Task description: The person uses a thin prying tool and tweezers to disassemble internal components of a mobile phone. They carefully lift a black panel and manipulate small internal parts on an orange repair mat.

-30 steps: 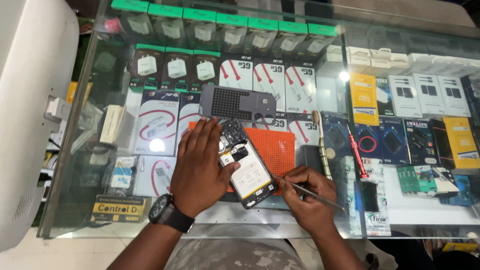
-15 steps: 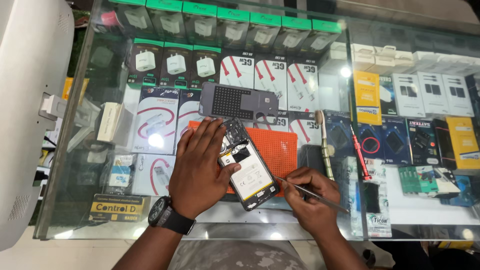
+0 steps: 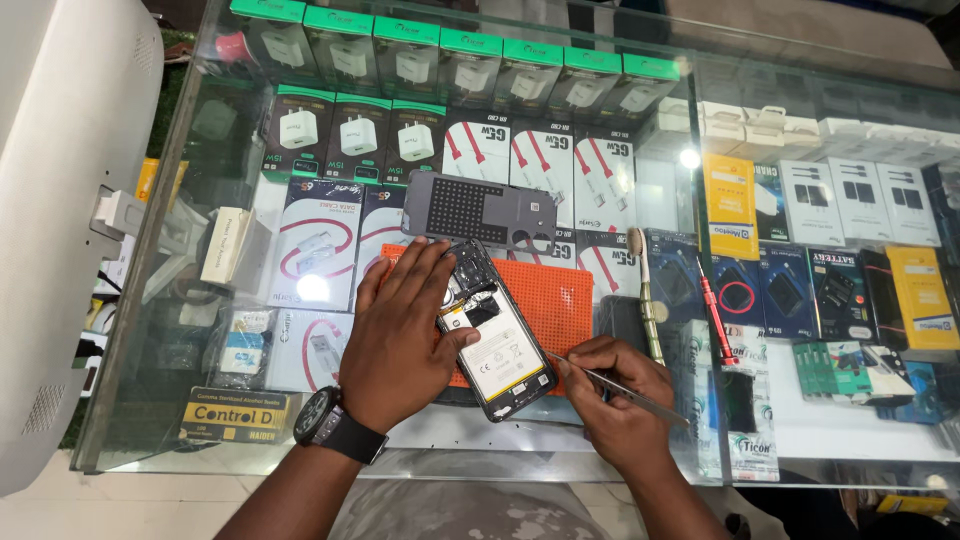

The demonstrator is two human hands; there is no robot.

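Glass counter [image 3: 520,440]: one opened phone [image 3: 497,345], one orange mat [image 3: 560,305], one detached back cover [image 3: 478,208]. Left hand [image 3: 400,335] lies spread on phone; right hand [image 3: 620,400] pinches one pair of tweezers [image 3: 615,385].

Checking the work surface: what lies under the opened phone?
Under the opened phone lies an orange mat on the glass counter. The left hand covers the mat's left part.

Bright, even light falls from above, and lamps glare as white spots on the glass counter [image 3: 640,455] (one near its left edge, one toward the far right). Focus is sharp; straight lines bow slightly at the frame's edges.
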